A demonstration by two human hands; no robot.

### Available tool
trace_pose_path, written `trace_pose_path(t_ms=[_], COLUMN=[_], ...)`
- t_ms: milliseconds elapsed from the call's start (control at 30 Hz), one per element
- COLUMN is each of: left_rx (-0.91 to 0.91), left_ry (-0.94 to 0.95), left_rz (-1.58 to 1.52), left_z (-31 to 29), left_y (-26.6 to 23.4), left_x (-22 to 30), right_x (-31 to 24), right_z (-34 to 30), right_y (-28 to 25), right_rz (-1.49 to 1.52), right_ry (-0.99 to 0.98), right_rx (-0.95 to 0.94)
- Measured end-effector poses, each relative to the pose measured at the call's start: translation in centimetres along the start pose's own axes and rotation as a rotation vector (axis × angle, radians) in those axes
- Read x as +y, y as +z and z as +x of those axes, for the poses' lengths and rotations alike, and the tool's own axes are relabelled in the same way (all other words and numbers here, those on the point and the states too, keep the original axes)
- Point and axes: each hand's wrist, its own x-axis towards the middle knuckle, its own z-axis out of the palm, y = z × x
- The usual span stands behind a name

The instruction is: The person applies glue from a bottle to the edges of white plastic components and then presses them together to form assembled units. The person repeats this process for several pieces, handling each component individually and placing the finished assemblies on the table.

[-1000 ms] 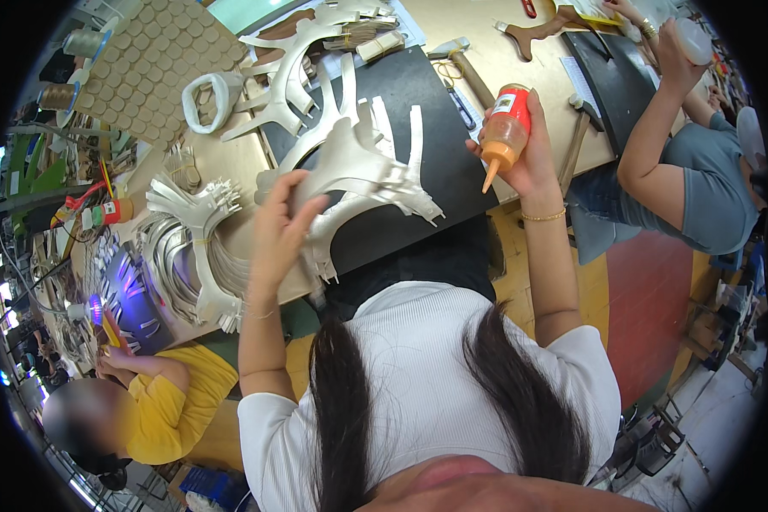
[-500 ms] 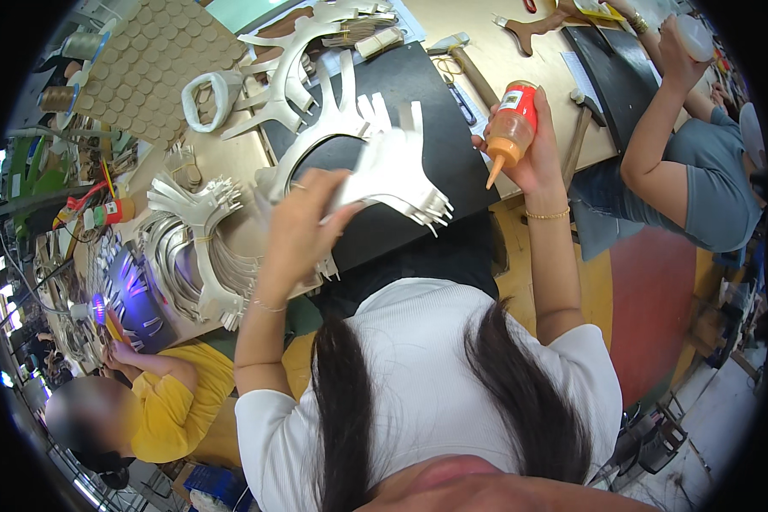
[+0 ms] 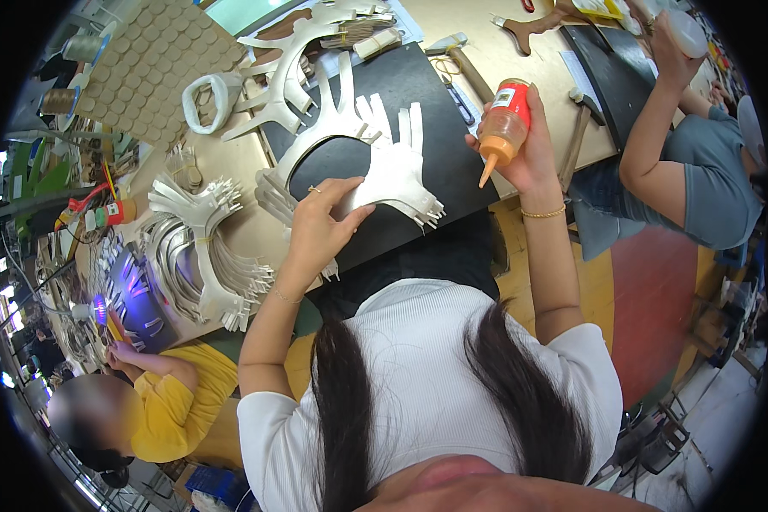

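Note:
My left hand (image 3: 320, 229) pinches the near-left edge of a white, branching cut piece (image 3: 392, 175), perhaps leather, with strap-like ends. That piece lies on the black board (image 3: 465, 175), overlapping other curved pieces of the same kind (image 3: 324, 128). To the right, my right hand (image 3: 533, 158) is wrapped round a squeeze bottle (image 3: 505, 124) with a red label and an orange nozzle. The bottle is tilted nozzle-down, above the board's right edge and apart from the white piece. Its contents look orange-brown.
Bundled white cut pieces (image 3: 203, 218) lie left of the board. A hammer (image 3: 468, 68) rests beyond it; another hammer (image 3: 578, 128) lies right. A white ring-shaped container (image 3: 206, 104) stands far left. One person in yellow (image 3: 183, 401) sits left, another in grey-blue (image 3: 712, 183) right.
The white piece has come down flatter on the board, and my left hand has shifted slightly right with it. The bottle has moved a little left, its nozzle hanging more steeply.

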Motion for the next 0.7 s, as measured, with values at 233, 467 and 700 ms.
trace_pose_path(t_ms=[233,467,700], left_rx=[0.062,0.132,0.251], left_ry=[0.076,-0.179,-0.175], left_rz=[-0.029,-0.385,-0.205], left_z=[0.1,-0.4,-0.5], left_y=[0.1,-3.7,-8.9], left_x=[-0.5,0.0,1.4], right_x=[-0.3,-0.1,-0.1], right_z=[-0.4,-0.3,-0.3], right_y=[-0.1,-0.2,0.3], right_rz=[-0.062,-0.051,-0.043], right_ry=[-0.077,-0.063,-0.056], right_rx=[0.025,0.001,0.03])
